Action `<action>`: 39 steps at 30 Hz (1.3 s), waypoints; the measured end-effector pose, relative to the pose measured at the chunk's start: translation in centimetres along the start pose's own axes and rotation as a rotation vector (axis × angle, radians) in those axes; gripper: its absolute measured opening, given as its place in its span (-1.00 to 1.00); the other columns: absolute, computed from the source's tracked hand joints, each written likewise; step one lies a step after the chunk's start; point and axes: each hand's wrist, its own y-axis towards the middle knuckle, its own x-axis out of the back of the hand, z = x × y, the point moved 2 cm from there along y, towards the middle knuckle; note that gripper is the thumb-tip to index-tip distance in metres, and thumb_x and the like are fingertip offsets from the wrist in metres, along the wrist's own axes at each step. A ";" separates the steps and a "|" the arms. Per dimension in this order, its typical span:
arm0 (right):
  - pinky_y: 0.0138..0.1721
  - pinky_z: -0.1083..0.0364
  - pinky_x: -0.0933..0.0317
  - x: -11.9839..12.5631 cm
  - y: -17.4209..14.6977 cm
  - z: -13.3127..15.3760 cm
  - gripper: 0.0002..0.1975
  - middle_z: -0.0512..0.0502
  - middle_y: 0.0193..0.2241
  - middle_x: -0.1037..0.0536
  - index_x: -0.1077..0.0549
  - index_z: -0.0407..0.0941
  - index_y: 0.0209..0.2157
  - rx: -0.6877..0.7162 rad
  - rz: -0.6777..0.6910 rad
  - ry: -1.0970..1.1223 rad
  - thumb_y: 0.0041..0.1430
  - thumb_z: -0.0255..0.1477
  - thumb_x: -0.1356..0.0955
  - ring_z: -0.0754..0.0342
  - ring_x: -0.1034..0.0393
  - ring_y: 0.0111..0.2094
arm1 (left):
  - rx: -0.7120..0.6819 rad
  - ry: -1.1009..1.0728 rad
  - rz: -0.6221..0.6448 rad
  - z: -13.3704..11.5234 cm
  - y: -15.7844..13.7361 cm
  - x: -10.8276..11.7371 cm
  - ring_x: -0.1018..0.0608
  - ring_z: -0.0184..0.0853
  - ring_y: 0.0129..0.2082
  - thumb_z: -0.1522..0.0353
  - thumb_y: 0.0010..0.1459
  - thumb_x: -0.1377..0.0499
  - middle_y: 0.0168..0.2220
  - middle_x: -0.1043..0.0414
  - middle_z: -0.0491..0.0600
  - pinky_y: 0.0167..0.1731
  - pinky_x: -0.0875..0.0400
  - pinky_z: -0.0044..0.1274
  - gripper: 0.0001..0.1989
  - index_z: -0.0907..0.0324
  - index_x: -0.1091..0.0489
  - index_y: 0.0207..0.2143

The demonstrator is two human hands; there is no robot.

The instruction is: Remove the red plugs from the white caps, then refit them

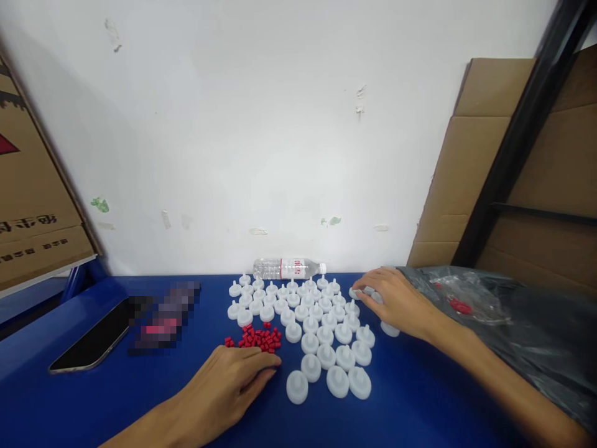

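Many white plastic disc-shaped caps, each with a small raised nozzle, stand spread over the blue table. Beside them on the left is a small heap of red plastic pieces. My left hand rests at the near side of this heap, its index finger and thumb stretched out with a small gap between them; nothing shows in it. At the right edge of the white caps, my right hand reaches over a few of them, fingers apart. Its fingertips are at a cap, and the palm partly hides others.
A clear water bottle lies against the wall. On the left are a phone and a blurred-out item. Dark grey plastic sheeting and a clear bag with red pieces lie right. Cardboard leans behind.
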 end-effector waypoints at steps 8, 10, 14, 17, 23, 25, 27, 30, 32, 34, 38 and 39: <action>0.14 -0.20 -0.15 -1.6 -0.3 -0.3 -0.80 -0.11 -0.21 -0.63 -0.56 -0.04 -0.16 0.056 0.092 0.067 0.32 -0.29 -0.33 -0.13 -0.49 -0.08 | 0.009 -0.067 0.010 -0.1 0.1 0.1 -0.41 -0.45 -0.58 0.37 0.38 -0.06 -0.44 -0.46 -0.18 -0.55 -0.14 -0.62 -0.83 0.07 -0.47 -0.15; 0.14 -0.20 -0.15 -1.9 -0.3 -0.5 -0.79 -0.12 -0.23 -0.63 -0.57 -0.05 -0.17 0.047 0.090 0.058 0.31 -0.27 -0.34 -0.13 -0.49 -0.08 | 0.032 -0.069 0.004 -0.1 0.0 0.1 -0.39 -0.44 -0.60 0.35 0.38 -0.07 -0.50 -0.40 -0.21 -0.56 -0.12 -0.62 -0.83 0.06 -0.47 -0.15; 0.14 -0.20 -0.14 -2.3 -0.3 -0.7 -0.82 -0.11 -0.25 -0.63 -0.57 -0.04 -0.19 0.050 0.110 0.061 0.31 -0.30 -0.35 -0.11 -0.50 -0.11 | 0.061 -0.067 0.006 -0.1 0.0 0.2 -0.39 -0.43 -0.62 0.31 0.38 -0.08 -0.56 -0.32 -0.24 -0.55 -0.14 -0.63 -0.81 0.03 -0.46 -0.06; 0.10 -0.18 -0.18 -1.8 -0.1 -0.3 -0.83 -0.11 -0.25 -0.64 -0.55 -0.06 -0.26 0.053 0.114 0.063 0.33 -0.34 -0.33 -0.11 -0.51 -0.13 | 0.068 -0.050 0.023 -0.2 0.0 0.2 -0.38 -0.42 -0.61 0.31 0.38 -0.07 -0.57 -0.30 -0.24 -0.52 -0.15 -0.63 -0.80 0.02 -0.45 -0.03; -0.30 0.04 -0.33 0.6 -0.1 0.6 -0.82 -0.09 -0.26 -0.63 -0.43 -0.05 -0.18 -0.121 0.006 0.099 0.39 -0.33 -0.22 -0.03 -0.53 -0.32 | 0.086 -0.065 0.059 -0.4 0.0 0.3 -0.36 -0.42 -0.61 0.32 0.39 -0.05 -0.55 -0.30 -0.23 -0.54 -0.12 -0.61 -0.82 0.05 -0.46 -0.14; -0.33 0.06 -0.34 0.9 -0.1 1.0 -0.85 -0.08 -0.26 -0.62 -0.40 -0.05 -0.17 -0.124 -0.043 0.127 0.39 -0.33 -0.23 -0.01 -0.53 -0.34 | 0.098 -0.081 0.070 -0.5 0.0 0.4 -0.36 -0.42 -0.61 0.31 0.39 -0.05 -0.56 -0.30 -0.23 -0.55 -0.12 -0.61 -0.83 0.05 -0.45 -0.16; -0.21 0.02 -0.38 1.0 0.0 1.7 -0.88 -0.11 -0.18 -0.60 -0.40 -0.05 -0.17 -0.035 -0.100 0.138 0.38 -0.37 -0.25 -0.02 -0.52 -0.24 | 0.106 -0.094 0.078 -0.6 -0.1 0.5 -0.37 -0.42 -0.61 0.31 0.38 -0.05 -0.57 -0.30 -0.24 -0.55 -0.13 -0.61 -0.84 0.06 -0.43 -0.17; -0.09 -0.03 -0.38 0.9 -0.1 3.4 -0.90 -0.16 -0.10 -0.57 -0.43 -0.07 -0.14 0.134 -0.162 0.140 0.38 -0.43 -0.28 -0.05 -0.47 -0.08 | 0.096 -0.090 0.031 -0.8 -0.2 0.7 -0.39 -0.43 -0.60 0.32 0.35 -0.07 -0.54 -0.35 -0.22 -0.55 -0.18 -0.62 -0.87 0.07 -0.41 -0.19; -0.10 -0.03 -0.38 0.8 -0.2 4.8 -0.89 -0.17 -0.13 -0.58 -0.44 -0.09 -0.11 0.258 -0.206 0.135 0.39 -0.44 -0.29 -0.04 -0.47 -0.09 | 0.090 -0.092 -0.046 -0.9 -0.3 0.9 -0.41 -0.44 -0.58 0.34 0.34 -0.07 -0.45 -0.42 -0.19 -0.53 -0.24 -0.63 -0.89 0.08 -0.39 -0.20; -0.13 -0.01 -0.37 0.9 -0.5 6.5 -0.91 -0.15 -0.19 -0.60 -0.45 -0.12 -0.12 0.399 -0.284 0.108 0.38 -0.45 -0.32 -0.01 -0.49 -0.16 | 0.090 -0.122 -0.125 -0.9 -0.5 1.0 -0.44 -0.45 -0.56 0.36 0.34 -0.06 -0.34 -0.48 -0.14 -0.49 -0.32 -0.62 -0.90 0.10 -0.37 -0.20; -0.17 0.03 -0.36 1.2 -1.2 10.0 -0.93 -0.13 -0.27 -0.62 -0.46 -0.16 -0.21 0.620 -0.449 0.040 0.35 -0.43 -0.38 0.03 -0.53 -0.22 | 0.078 -0.224 -0.240 -1.1 -0.7 0.9 -0.49 -0.46 -0.51 0.37 0.34 -0.06 -0.28 -0.52 -0.11 -0.43 -0.40 -0.61 -0.90 0.10 -0.38 -0.18; -0.21 0.07 -0.37 1.2 -1.4 10.7 -0.91 -0.12 -0.27 -0.63 -0.46 -0.15 -0.21 0.638 -0.465 0.034 0.36 -0.42 -0.37 0.06 -0.54 -0.25 | 0.075 -0.246 -0.261 -1.1 -0.7 0.8 -0.49 -0.46 -0.51 0.37 0.34 -0.07 -0.28 -0.53 -0.11 -0.43 -0.41 -0.61 -0.89 0.10 -0.39 -0.17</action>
